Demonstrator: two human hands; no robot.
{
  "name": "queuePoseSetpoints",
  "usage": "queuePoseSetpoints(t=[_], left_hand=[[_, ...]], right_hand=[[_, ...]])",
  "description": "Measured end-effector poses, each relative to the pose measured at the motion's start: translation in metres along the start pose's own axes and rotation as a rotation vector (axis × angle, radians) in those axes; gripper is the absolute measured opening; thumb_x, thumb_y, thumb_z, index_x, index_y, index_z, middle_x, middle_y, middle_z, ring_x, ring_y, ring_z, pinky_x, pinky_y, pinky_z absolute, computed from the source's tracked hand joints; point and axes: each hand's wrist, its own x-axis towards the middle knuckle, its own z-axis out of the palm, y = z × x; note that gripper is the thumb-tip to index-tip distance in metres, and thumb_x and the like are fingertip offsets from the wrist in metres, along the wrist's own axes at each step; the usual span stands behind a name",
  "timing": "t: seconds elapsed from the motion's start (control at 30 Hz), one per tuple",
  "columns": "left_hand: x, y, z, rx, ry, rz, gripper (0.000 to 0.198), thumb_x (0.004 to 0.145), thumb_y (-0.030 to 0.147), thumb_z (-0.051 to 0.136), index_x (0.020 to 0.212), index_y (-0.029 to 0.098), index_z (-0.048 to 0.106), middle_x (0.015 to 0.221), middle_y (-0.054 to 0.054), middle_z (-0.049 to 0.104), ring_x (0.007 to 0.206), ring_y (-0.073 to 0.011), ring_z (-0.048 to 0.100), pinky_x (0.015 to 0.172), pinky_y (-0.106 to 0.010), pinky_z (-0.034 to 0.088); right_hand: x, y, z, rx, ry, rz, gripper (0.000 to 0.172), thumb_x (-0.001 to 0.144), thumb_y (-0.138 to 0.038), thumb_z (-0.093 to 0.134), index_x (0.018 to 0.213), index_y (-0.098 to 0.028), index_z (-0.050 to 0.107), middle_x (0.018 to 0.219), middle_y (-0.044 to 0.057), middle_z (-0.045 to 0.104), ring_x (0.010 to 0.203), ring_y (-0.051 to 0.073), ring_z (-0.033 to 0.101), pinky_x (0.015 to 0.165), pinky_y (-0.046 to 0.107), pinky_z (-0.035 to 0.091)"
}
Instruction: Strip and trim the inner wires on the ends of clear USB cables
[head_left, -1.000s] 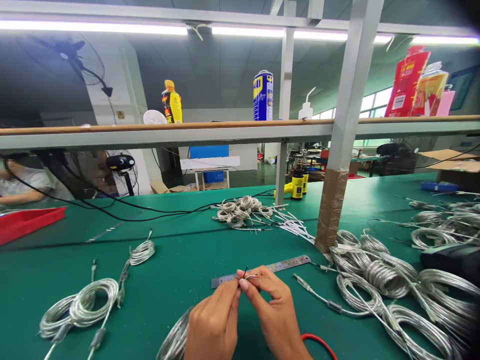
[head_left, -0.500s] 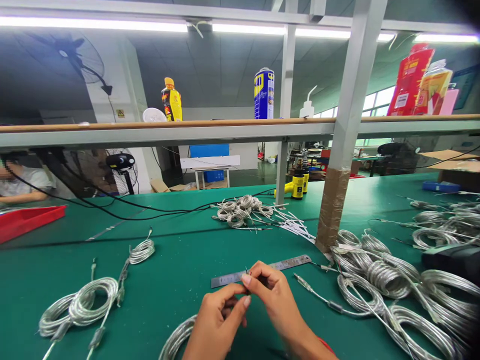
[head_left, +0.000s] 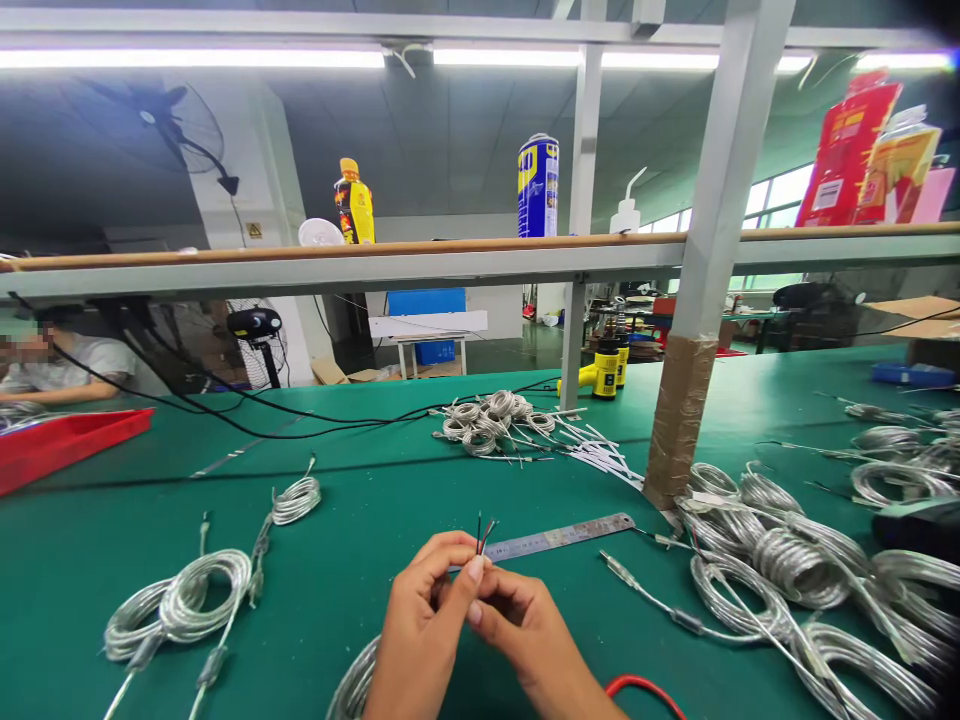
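Note:
Thin red, black and white wires, the stripped end of a cable, stick up from between my fingertips. My left hand pinches that cable end between thumb and forefinger. Pressed close against it on the right, my right hand has its thumb and fingers closed just below the wires; what lies inside them is hidden. Behind the hands a steel ruler lies slanted on the green table. Part of a clear cable coil shows beside my left wrist.
Coiled clear cables crowd the right side, and more coils lie at left. A taped post rises from the table. Farther back are a cable pile and a yellow tool. A red tray stands far left, near a person.
My right hand has dropped below the wire ends, and my left fingers have come up around them. The coloured wires now show clearly. A red cord has come into view at the bottom.

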Motion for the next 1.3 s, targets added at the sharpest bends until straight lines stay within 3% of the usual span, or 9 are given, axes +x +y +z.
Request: queuePoseSetpoints(t=[0.2,0.6,0.8,1.03,1.3], left_hand=[[0.0,-0.006,0.004,-0.104,0.009,-0.138,0.022,0.071,0.035,0.059,0.07,0.014,0.064,0.062,-0.002,0.06,0.059,-0.0143,0.055,0.054,-0.021,0.044],[-0.002,-0.003,0.006,-0.481,-0.016,-0.235,0.024,0.069,0.035,0.063,0.068,0.011,0.06,0.049,0.002,0.053,0.044,-0.0072,0.043,0.043,-0.018,0.037],[-0.006,-0.007,0.008,-0.509,-0.048,-0.229,0.028,0.071,0.038,0.06,0.08,0.012,0.059,0.045,0.005,0.046,0.039,-0.0064,0.037,0.04,-0.019,0.031],[-0.007,-0.006,0.01,-0.462,-0.043,-0.209,0.03,0.068,0.043,0.061,0.074,0.013,0.059,0.042,0.009,0.034,0.039,-0.0047,0.03,0.039,-0.016,0.028],[-0.01,-0.008,0.014,-0.393,-0.043,-0.197,0.032,0.068,0.044,0.059,0.072,0.012,0.059,0.038,0.008,0.035,0.036,-0.0064,0.03,0.038,-0.019,0.03]], right_hand=[[-0.004,0.012,0.0,-0.238,0.114,0.025,0.032,0.063,-0.044,0.062,0.059,-0.015,0.053,0.059,0.001,0.05,0.057,0.013,0.04,0.057,0.025,0.033],[-0.009,0.012,0.003,-0.29,-0.031,-0.083,0.027,0.067,-0.036,0.059,0.057,-0.017,0.042,0.061,-0.002,0.041,0.06,0.012,0.037,0.058,0.023,0.032],[-0.01,0.01,0.001,-0.298,-0.062,-0.097,0.027,0.067,-0.033,0.059,0.059,-0.018,0.038,0.06,-0.003,0.036,0.059,0.012,0.035,0.058,0.023,0.031],[-0.012,0.013,-0.003,-0.291,-0.077,-0.096,0.019,0.067,-0.028,0.059,0.063,-0.017,0.045,0.065,-0.002,0.043,0.059,0.011,0.039,0.058,0.023,0.033],[-0.018,0.008,-0.003,-0.23,-0.079,0.004,0.023,0.063,-0.03,0.065,0.06,-0.016,0.046,0.061,-0.003,0.044,0.056,0.01,0.041,0.057,0.022,0.034]])
